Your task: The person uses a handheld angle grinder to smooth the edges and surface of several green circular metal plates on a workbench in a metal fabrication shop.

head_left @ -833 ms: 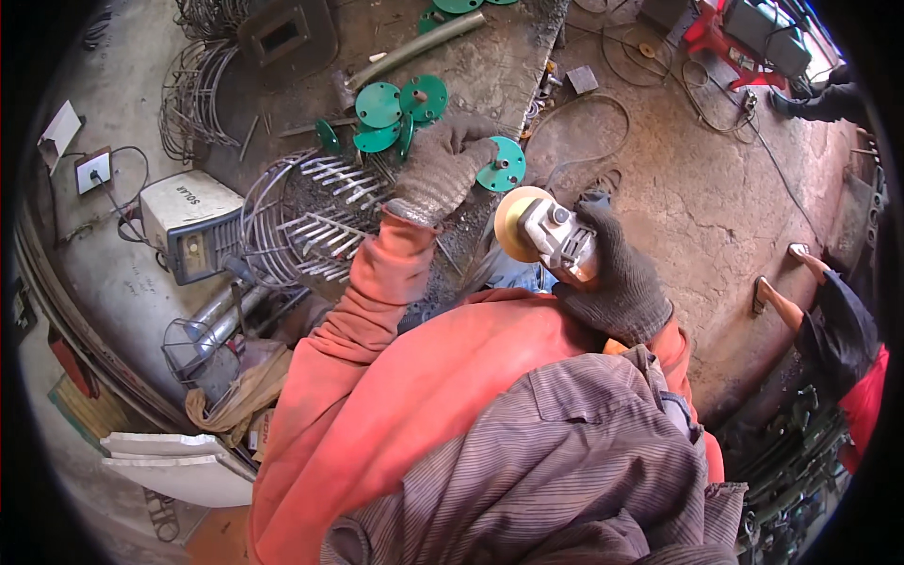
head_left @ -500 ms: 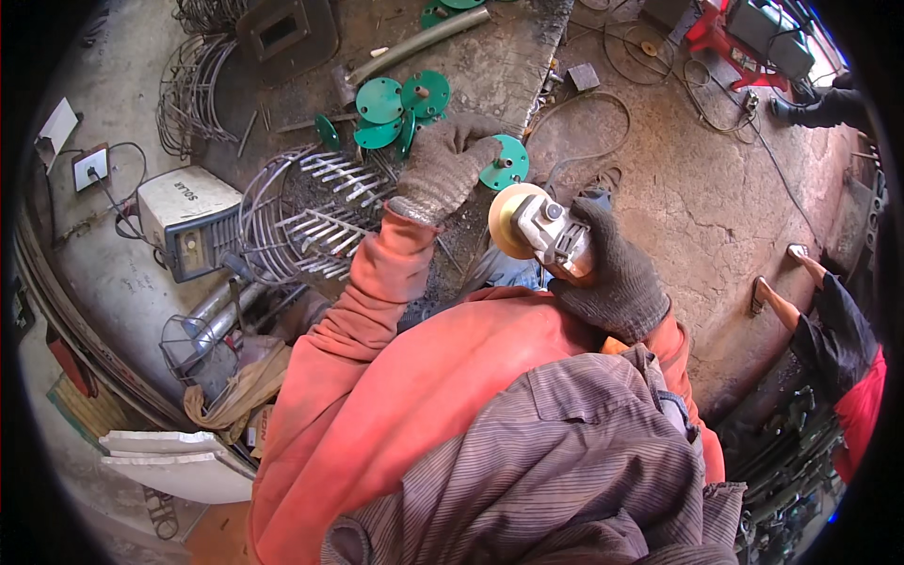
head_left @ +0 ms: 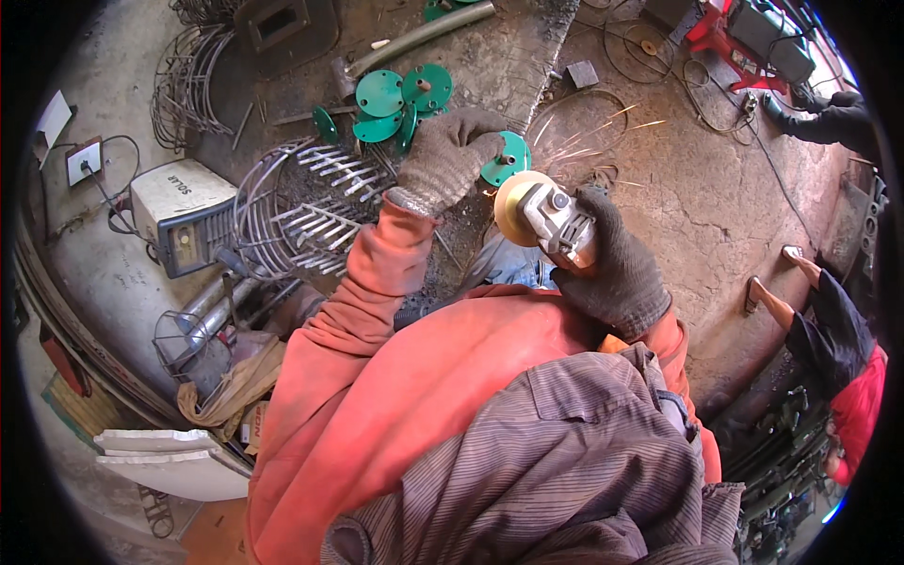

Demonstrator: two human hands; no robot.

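Observation:
My gloved right hand (head_left: 617, 268) grips an angle grinder (head_left: 560, 221) by its body. Its pale yellow disc (head_left: 514, 209) is at the near edge of a green round metal plate (head_left: 507, 160), and orange sparks (head_left: 593, 141) fly away to the far right. A short metal stub stands up from the plate's middle. My gloved left hand (head_left: 454, 158) is closed on the plate's left edge; its fingertips are partly hidden. Just beyond that hand lie several more green round plates (head_left: 380, 94), overlapping on the ground, one with a similar stub.
Left of my arm lie welded bar grates (head_left: 325, 226) and a white box-shaped machine (head_left: 188, 212). A metal pipe (head_left: 419, 40) lies beyond the plates. Cables (head_left: 650, 56) cross the floor at the far right. A person in red (head_left: 857, 395) is at the right edge.
Sparks now spray from the grinder's disc, where there were none before. The grinder has shifted slightly to the right. The left hand keeps its hold on the plate.

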